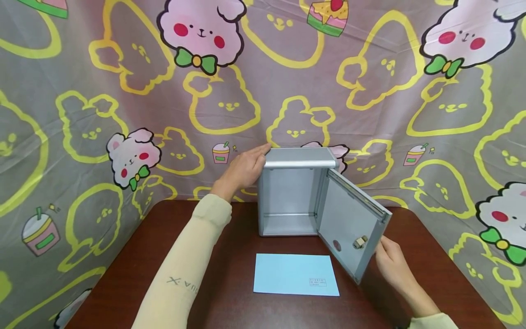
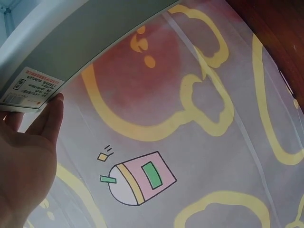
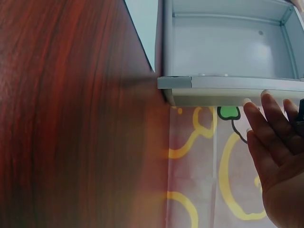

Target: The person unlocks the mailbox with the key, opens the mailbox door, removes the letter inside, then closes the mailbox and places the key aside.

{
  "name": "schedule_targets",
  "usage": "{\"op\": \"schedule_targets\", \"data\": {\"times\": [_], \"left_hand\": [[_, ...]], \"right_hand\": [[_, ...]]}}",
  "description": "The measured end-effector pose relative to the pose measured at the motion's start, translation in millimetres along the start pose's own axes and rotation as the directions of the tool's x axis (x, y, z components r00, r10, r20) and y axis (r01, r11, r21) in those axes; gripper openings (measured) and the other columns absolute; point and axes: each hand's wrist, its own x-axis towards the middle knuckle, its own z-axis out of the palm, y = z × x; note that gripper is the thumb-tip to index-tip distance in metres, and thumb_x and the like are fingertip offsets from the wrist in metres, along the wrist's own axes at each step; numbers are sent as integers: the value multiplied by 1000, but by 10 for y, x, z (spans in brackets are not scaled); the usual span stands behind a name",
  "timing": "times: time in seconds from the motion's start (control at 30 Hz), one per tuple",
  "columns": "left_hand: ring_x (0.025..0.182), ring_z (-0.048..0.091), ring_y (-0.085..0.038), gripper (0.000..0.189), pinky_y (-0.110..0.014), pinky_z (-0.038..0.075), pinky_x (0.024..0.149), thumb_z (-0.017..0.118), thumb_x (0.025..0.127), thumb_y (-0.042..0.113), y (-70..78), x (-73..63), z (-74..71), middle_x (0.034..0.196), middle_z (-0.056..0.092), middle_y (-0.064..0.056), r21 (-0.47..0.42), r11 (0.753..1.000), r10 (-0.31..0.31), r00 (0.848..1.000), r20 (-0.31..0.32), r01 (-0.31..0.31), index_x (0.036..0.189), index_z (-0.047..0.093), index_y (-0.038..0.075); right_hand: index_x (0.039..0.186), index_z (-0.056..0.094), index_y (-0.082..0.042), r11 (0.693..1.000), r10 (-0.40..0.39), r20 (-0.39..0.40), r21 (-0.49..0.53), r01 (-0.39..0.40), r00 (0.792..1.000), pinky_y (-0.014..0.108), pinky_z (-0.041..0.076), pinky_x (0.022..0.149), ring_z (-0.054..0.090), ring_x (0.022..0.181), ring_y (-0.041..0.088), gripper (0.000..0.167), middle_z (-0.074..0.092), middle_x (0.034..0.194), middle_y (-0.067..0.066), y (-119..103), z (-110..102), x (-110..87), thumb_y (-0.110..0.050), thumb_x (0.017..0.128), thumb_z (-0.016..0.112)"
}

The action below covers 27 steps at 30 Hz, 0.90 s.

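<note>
A grey metal box stands upright at the back of the table with its hinged door swung out to the right. A brass-coloured lock cam sits on the door's inner face. At the box's top left corner my left hand rests, fingers straight; the left wrist view shows those fingertips beside a printed label. My right hand is behind the door's free edge. In the right wrist view its extended fingers reach the door's outer face, near a small dark object.
On the table in front of the box lies a light blue envelope-like sheet with small print at its lower right. A patterned cloth hangs closely behind and on both sides. The open door juts over the table's right half.
</note>
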Motion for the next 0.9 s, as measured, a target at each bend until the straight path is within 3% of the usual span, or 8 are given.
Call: {"op": "schedule_targets", "data": {"times": [0.37, 0.63, 0.9], "left_hand": [[149, 38, -23, 58, -37, 30, 122, 21, 105, 29, 2, -15, 10, 162, 41, 5, 4, 1000, -20, 1000, -6, 20, 157, 44, 15], [149, 38, -20, 58, -37, 31, 121, 22, 105, 30, 2, -10, 22, 162, 41, 6, 14, 1000, -28, 1000, -13, 28, 157, 44, 16], [149, 37, -20, 59, -38, 30, 121, 21, 105, 32, -5, -10, 27, 162, 40, 5, 15, 999, -29, 1000, -9, 29, 157, 43, 17]], "right_hand": [[115, 74, -2, 997, -77, -4, -20, 77, 997, 7, 44, 82, 60, 96, -7, 31, 71, 104, -11, -72, 67, -37, -10, 109, 45], [122, 73, -3, 995, -102, 10, -8, 102, 995, 7, 45, 82, 61, 95, -5, 31, 72, 106, -8, -104, 100, -57, -7, 108, 45], [133, 68, -2, 976, -219, 28, 18, 219, 975, 5, 43, 93, 61, 111, -7, 34, 72, 120, 2, -175, 163, -67, 0, 106, 47]]}}
